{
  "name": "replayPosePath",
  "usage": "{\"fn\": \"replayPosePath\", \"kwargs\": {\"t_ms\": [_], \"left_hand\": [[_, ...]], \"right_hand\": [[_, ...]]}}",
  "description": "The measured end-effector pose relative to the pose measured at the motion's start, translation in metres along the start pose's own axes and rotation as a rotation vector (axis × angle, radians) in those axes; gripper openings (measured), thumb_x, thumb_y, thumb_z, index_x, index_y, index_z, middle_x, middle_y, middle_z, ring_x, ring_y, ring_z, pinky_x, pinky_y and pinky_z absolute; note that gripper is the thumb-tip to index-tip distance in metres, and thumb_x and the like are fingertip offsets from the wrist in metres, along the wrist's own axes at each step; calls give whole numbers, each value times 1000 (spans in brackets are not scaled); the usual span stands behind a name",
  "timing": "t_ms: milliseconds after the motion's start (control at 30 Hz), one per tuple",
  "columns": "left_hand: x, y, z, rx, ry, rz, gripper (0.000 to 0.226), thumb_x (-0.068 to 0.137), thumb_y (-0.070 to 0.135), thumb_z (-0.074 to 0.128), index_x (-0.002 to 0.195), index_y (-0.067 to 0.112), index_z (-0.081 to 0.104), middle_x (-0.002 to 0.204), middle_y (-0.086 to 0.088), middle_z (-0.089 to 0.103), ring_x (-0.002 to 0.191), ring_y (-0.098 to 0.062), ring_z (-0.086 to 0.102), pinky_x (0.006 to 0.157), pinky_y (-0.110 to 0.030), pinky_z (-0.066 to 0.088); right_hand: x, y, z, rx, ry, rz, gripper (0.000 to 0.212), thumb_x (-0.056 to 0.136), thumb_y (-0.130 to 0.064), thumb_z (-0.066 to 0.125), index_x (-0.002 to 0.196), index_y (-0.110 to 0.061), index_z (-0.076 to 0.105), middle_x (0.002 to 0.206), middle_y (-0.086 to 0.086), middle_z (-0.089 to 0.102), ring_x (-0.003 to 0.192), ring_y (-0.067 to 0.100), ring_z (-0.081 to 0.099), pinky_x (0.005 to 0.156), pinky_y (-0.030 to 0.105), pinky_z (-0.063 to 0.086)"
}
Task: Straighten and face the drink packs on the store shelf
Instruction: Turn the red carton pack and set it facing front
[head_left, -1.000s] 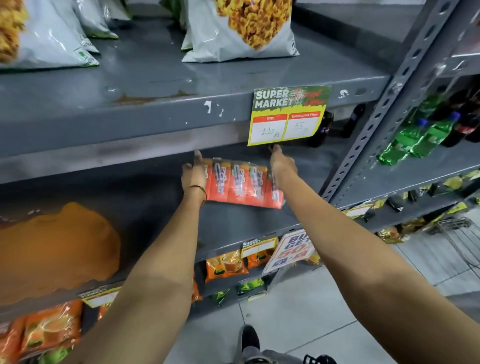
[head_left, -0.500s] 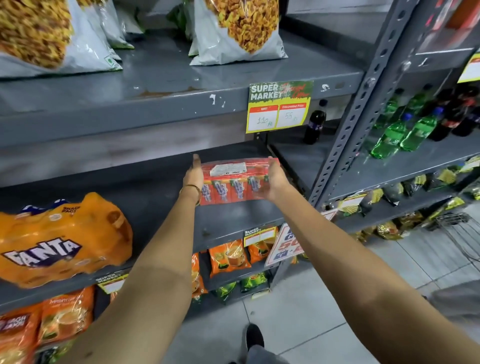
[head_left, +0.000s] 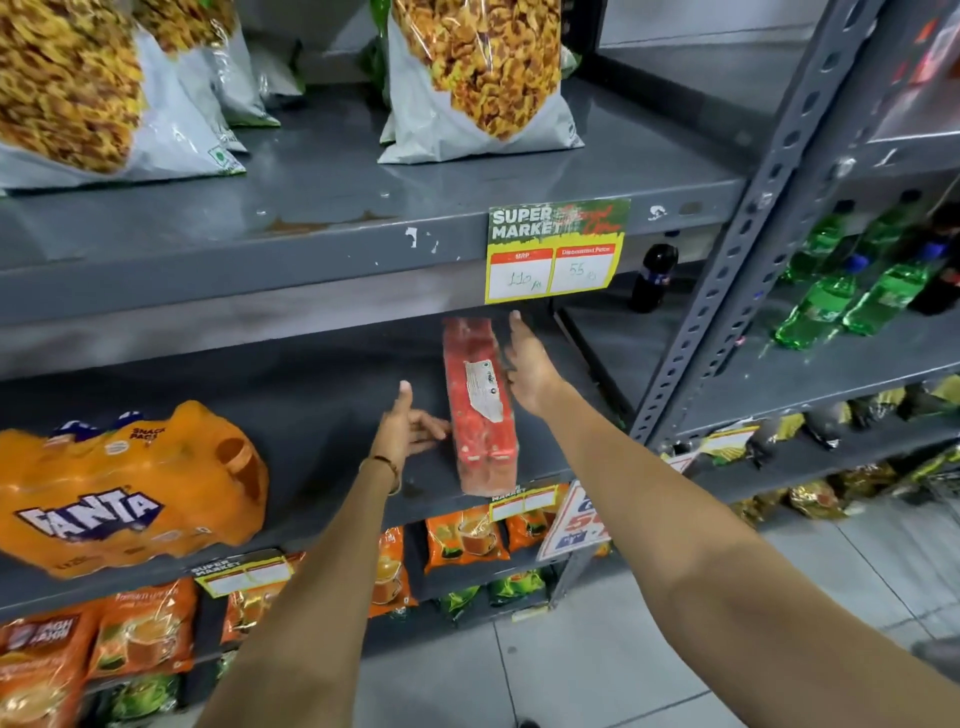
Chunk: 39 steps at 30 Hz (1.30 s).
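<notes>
Head view: both hands (left hand (head_left: 410, 428), right hand (head_left: 527, 364)) spread flat against the red drink pack (head_left: 480, 410)

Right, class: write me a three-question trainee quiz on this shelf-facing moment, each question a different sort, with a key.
1. True or false: the red drink pack lies with its long side along the shelf's front edge.
2. Which hand rests against the pack's white label side? A) left hand B) right hand C) neither
3. Fill in: the orange multipack at the left of the same shelf reads ____.

Key:
1. False; it runs front to back, its short end at the front edge.
2. B; the right hand lies against it, while the left hand has its fingers at the other side.
3. Fanta.
</notes>
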<state>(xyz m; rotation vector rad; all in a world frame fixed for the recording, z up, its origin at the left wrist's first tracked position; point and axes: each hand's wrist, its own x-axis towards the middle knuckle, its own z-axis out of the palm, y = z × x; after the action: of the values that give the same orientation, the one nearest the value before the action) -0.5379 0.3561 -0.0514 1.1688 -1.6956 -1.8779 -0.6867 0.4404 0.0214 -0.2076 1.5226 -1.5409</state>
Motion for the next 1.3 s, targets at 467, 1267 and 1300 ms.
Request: {"fn": "replayPosePath", "kwargs": {"t_ms": [467,1267,1300], "left_hand": [[76,72,26,1461,-74,258,57,99,48,20,152,29,9,162,1,-11,148,-26,-17,118,-52,-2],[-7,9,-10,291,251,107,75,81,34,71,145,23,34,141,-8,50,122,-27,56,101,-45,48],[-8,7,-7,280,242,96,73,84,34,67,146,24,32,141,-9,50,120,-27,58,99,-44,49]], "right_hand": [[10,18,-40,-911,-151,249,98,72,-35,81,150,-18,25,155,2,35,141,26,35,110,43,34],[7,22,-67,-1214,155,-218,68,95,-50,44,153,-26,19,164,5,-4,150,32,3,121,44,17],[4,24,-69,-1226,120,-197,76,90,-57,47,153,-29,16,163,2,-9,150,32,2,121,46,18]]}}
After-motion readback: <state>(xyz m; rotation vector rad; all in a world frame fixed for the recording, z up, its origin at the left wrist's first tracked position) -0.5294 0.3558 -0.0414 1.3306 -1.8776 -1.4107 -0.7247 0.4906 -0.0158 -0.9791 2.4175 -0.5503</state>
